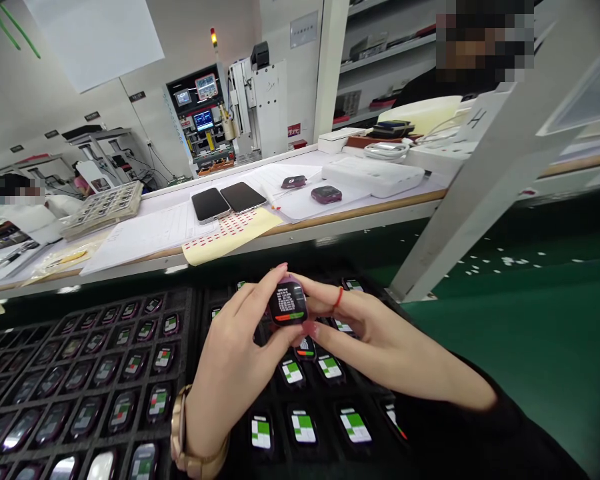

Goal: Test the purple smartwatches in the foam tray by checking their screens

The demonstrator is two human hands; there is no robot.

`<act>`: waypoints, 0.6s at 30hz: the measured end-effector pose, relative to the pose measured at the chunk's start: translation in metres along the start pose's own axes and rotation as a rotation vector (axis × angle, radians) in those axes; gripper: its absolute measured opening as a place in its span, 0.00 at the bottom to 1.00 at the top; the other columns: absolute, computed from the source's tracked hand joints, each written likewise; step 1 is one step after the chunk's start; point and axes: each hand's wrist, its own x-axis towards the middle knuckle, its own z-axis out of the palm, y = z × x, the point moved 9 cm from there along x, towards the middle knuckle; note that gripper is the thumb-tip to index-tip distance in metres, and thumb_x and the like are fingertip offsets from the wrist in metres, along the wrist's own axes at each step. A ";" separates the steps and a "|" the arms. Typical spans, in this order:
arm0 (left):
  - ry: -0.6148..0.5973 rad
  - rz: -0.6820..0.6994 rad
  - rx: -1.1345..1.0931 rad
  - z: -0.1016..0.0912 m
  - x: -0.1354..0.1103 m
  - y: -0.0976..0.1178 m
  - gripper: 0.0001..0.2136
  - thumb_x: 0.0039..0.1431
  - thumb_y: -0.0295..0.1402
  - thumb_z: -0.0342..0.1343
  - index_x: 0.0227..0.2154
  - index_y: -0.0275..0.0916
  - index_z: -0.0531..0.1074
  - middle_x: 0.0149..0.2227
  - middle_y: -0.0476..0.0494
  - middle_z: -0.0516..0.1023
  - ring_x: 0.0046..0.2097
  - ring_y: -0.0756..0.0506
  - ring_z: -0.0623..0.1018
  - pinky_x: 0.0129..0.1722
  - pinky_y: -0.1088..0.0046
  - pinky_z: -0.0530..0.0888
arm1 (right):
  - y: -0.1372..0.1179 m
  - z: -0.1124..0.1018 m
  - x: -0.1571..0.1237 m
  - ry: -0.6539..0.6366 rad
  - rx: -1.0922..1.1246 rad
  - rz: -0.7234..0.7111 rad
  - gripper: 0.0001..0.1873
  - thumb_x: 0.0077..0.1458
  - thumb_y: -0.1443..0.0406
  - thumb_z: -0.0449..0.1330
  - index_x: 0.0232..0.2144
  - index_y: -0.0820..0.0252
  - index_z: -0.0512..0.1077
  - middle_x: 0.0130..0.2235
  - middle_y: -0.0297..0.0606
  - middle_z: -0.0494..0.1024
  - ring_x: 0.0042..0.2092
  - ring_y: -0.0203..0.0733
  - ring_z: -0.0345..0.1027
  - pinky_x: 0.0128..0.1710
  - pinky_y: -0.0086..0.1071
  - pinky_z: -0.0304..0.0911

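Watch [289,304], its small white text blurred, sits pinched in the fingers of left hand [235,347] and right hand [363,323] above a tray [325,400]. Far-right box [473,127] reads "H"; table edge [300,237] runs beyond, green floor [510,300] opens right.

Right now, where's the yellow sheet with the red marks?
In the head view, the yellow sheet lies left of centre, over the front edge of the white bench, on the near side of the two phones and beyond the left hand.
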 end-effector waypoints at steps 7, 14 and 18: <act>0.002 0.019 -0.005 0.000 0.001 0.001 0.28 0.62 0.29 0.62 0.63 0.47 0.64 0.48 0.47 0.79 0.46 0.47 0.79 0.47 0.73 0.77 | -0.002 0.001 0.000 -0.020 -0.013 -0.016 0.30 0.68 0.66 0.53 0.70 0.58 0.58 0.41 0.38 0.82 0.42 0.45 0.76 0.45 0.35 0.74; 0.074 -0.008 0.053 -0.013 0.003 -0.013 0.29 0.59 0.28 0.66 0.62 0.47 0.66 0.45 0.49 0.79 0.41 0.50 0.78 0.46 0.78 0.76 | 0.037 -0.001 -0.001 -0.226 -0.380 0.142 0.32 0.67 0.54 0.56 0.69 0.56 0.61 0.47 0.39 0.81 0.44 0.50 0.76 0.44 0.38 0.72; 0.136 -0.056 0.107 -0.024 0.001 -0.024 0.30 0.58 0.28 0.66 0.62 0.48 0.67 0.46 0.50 0.79 0.40 0.50 0.76 0.45 0.77 0.76 | 0.081 0.001 0.005 -0.317 -0.677 0.338 0.30 0.60 0.60 0.65 0.63 0.61 0.70 0.49 0.46 0.80 0.48 0.57 0.75 0.48 0.44 0.71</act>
